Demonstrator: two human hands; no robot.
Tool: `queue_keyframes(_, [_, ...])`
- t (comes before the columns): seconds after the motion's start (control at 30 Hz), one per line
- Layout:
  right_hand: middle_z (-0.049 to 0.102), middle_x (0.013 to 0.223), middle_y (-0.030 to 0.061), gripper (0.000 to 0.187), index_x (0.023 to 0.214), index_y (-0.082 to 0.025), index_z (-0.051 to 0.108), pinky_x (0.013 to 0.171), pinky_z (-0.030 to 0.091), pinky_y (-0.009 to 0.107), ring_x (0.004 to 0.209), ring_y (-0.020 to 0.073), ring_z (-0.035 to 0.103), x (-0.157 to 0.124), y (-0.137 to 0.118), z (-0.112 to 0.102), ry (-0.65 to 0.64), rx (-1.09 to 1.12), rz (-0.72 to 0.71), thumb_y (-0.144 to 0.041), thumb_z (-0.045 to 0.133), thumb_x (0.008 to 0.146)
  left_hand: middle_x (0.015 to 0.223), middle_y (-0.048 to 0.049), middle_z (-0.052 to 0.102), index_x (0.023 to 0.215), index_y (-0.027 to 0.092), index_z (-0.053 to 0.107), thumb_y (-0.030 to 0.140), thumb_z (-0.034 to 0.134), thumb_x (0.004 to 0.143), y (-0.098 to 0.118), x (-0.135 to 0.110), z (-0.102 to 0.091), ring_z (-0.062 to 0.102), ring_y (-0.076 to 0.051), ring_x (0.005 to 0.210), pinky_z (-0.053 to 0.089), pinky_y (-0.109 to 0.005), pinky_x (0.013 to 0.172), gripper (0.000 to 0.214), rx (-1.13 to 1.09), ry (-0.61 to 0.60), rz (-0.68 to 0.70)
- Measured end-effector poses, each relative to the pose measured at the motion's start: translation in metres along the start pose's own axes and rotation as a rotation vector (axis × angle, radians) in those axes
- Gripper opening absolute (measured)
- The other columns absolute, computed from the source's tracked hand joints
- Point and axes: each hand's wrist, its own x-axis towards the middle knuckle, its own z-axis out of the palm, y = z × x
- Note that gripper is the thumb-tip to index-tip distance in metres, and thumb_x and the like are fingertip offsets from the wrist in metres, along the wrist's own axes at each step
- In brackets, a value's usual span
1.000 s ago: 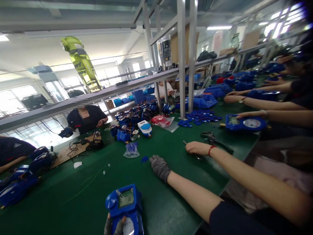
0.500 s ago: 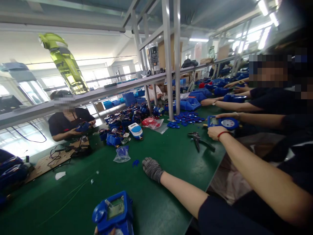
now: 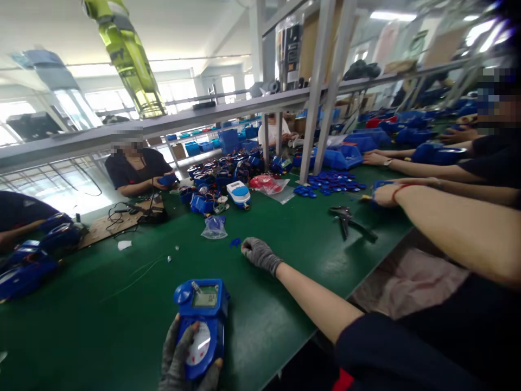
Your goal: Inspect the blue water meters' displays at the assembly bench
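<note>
My left hand [image 3: 179, 355], in a grey glove with bare fingertips, grips a blue water meter [image 3: 200, 326] at the bottom of the view. The meter has a small lit display at its far end and a round white dial nearer me. My right hand [image 3: 261, 255], also gloved, rests on the green table with its fingers curled together. What is between those fingertips, if anything, is hidden. Small blue plastic pieces [image 3: 235, 242] lie just left of its fingertips. A clear bag with blue contents [image 3: 214, 227] sits a little farther back.
Black-handled pliers [image 3: 350, 222] lie to the right, near a co-worker's arm [image 3: 456, 217]. A white and blue meter [image 3: 239, 194], red parts in a bag [image 3: 268, 184] and piled meter bodies [image 3: 228, 168] are farther back. Metal posts [image 3: 319, 98] carry a shelf above the table.
My right hand's fingers have curled in beside the small blue pieces. The blue meter shows more fully, with my left hand around it. The whole view has shifted.
</note>
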Motion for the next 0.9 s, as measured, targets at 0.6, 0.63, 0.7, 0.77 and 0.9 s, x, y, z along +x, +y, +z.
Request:
queue_keyframes(0.6, [0.064, 0.086, 0.0057, 0.01, 0.085, -0.014, 0.067, 0.076, 0.047, 0.027, 0.08, 0.0149, 0.056, -0.078, -0.057, 0.014, -0.108, 0.152, -0.285, -0.017, 0.057, 0.081, 0.145, -0.0057, 0.037, 0.121, 0.029, 0.057, 0.039, 0.069, 0.08, 0.027, -0.002, -0.004, 0.047, -0.033, 0.126, 0.053, -0.045, 0.093, 0.044, -0.001, -0.021, -0.174])
queue_keyframes(0.63, [0.063, 0.086, 0.006, 0.011, 0.085, -0.014, 0.066, 0.077, 0.047, 0.027, 0.081, 0.0152, 0.056, -0.08, -0.057, 0.016, -0.094, 0.151, -0.281, -0.017, 0.057, 0.081, 0.145, -0.0056, 0.037, 0.121, 0.029, 0.057, 0.04, 0.069, 0.08, 0.027, -0.002, -0.004, 0.047, -0.033, 0.126, 0.054, -0.045, 0.092, 0.044, 0.004, -0.018, -0.173])
queue_keyframes(0.7, [0.063, 0.087, 0.0066, 0.011, 0.085, -0.014, 0.066, 0.078, 0.047, 0.028, 0.082, 0.0161, 0.056, -0.083, -0.057, 0.019, -0.071, 0.142, -0.289, -0.017, 0.057, 0.081, 0.145, -0.0054, 0.037, 0.121, 0.029, 0.057, 0.041, 0.068, 0.08, 0.027, -0.002, -0.004, 0.047, -0.033, 0.125, 0.055, -0.044, 0.09, 0.044, 0.008, -0.016, -0.165])
queue_keyframes(0.77, [0.063, 0.089, 0.0072, 0.011, 0.086, -0.014, 0.067, 0.081, 0.047, 0.03, 0.085, 0.0174, 0.056, -0.086, -0.057, 0.021, -0.054, 0.132, -0.3, -0.017, 0.057, 0.081, 0.145, -0.0053, 0.037, 0.121, 0.029, 0.056, 0.041, 0.068, 0.081, 0.026, -0.002, -0.004, 0.047, -0.033, 0.126, 0.055, -0.045, 0.09, 0.044, 0.016, -0.017, -0.152])
queue_keyframes(0.9, [0.064, 0.09, 0.0061, 0.01, 0.087, -0.016, 0.066, 0.082, 0.046, 0.031, 0.087, 0.0177, 0.057, -0.092, -0.059, 0.029, -0.006, 0.166, -0.239, -0.017, 0.058, 0.081, 0.145, -0.0063, 0.037, 0.122, 0.029, 0.055, 0.043, 0.066, 0.081, 0.018, -0.003, -0.002, 0.045, -0.034, 0.127, 0.054, -0.048, 0.091, 0.044, 0.042, -0.014, -0.117])
